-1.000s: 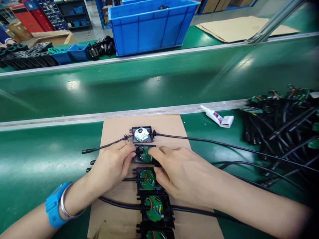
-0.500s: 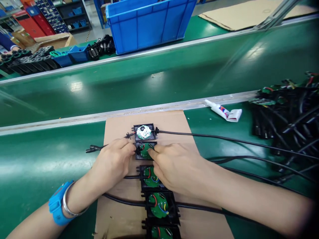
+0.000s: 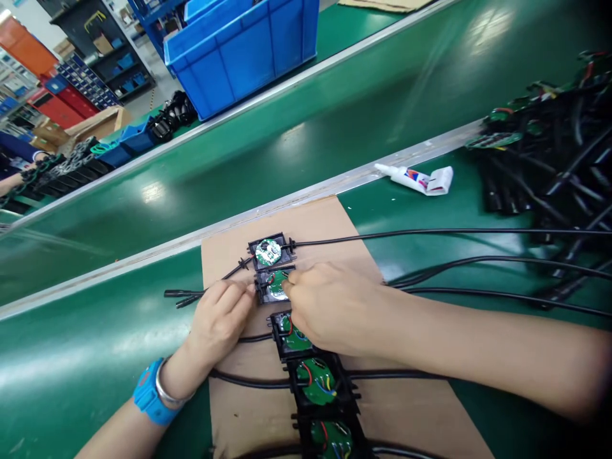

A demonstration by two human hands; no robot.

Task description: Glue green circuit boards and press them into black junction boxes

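On the cardboard sheet [image 3: 344, 223] stands a column of black plastic housings [image 3: 315, 382], several of them holding round green circuit boards with coloured wires. My left hand [image 3: 222, 319] is closed at the left edge of the second housing, its fingertips pinching the black cable there; two plugs [image 3: 179, 294] stick out beyond this hand. From the right, my right hand [image 3: 329, 306] has its curled fingers on the right edge of the green circuit board [image 3: 276, 285] in that same housing. Its fingertips are partly hidden. The farthest housing [image 3: 270, 250] holds a board with a white-coated face.
A white glue tube [image 3: 414, 178] lies by the metal rail. Black cables with boards [image 3: 549, 153] are heaped at right. Beyond the green channel stand a large blue crate [image 3: 243, 60] and black parts [image 3: 174, 115]. Another person's arm [image 3: 12, 182] shows at far left.
The view has tilted and shifted, so the bench edges slope more steeply. Both my hands stay at the second housing, with the left fingertips slightly farther from the board.
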